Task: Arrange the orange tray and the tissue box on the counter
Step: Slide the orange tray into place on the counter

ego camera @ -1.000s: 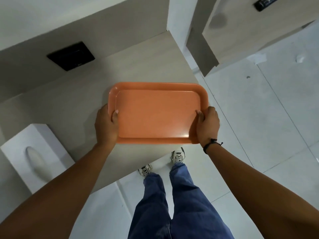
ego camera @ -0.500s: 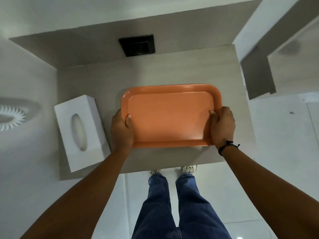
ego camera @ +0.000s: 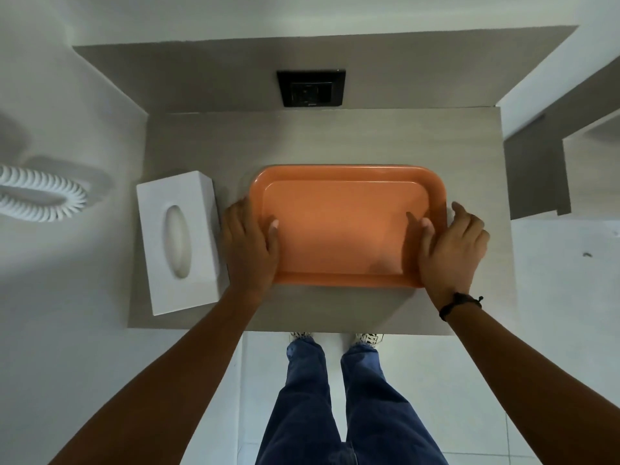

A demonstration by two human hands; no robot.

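Observation:
The orange tray [ego camera: 335, 171] lies flat on the grey counter [ego camera: 335, 135], long side toward me. My left hand [ego camera: 248, 250] grips its left short edge, thumb inside the rim. On the right short edge sits my right hand [ego camera: 453, 253], thumb inside and fingers loosely spread outside the rim. A white tissue box [ego camera: 156, 263] with an oval slot stands on the counter just left of my left hand, almost touching it, and roughly parallel to the tray's short side.
A black wall socket [ego camera: 311, 87] sits on the back panel above the counter. A white coiled cord [ego camera: 40, 193] hangs on the left wall. A wall and a grey panel [ego camera: 536, 176] border the counter's right side. My legs and shoes stand below the front edge.
The view has swung to face the counter squarely. The tray has come down flat onto the counter, nearer the tissue box. My right fingers have loosened from the rim.

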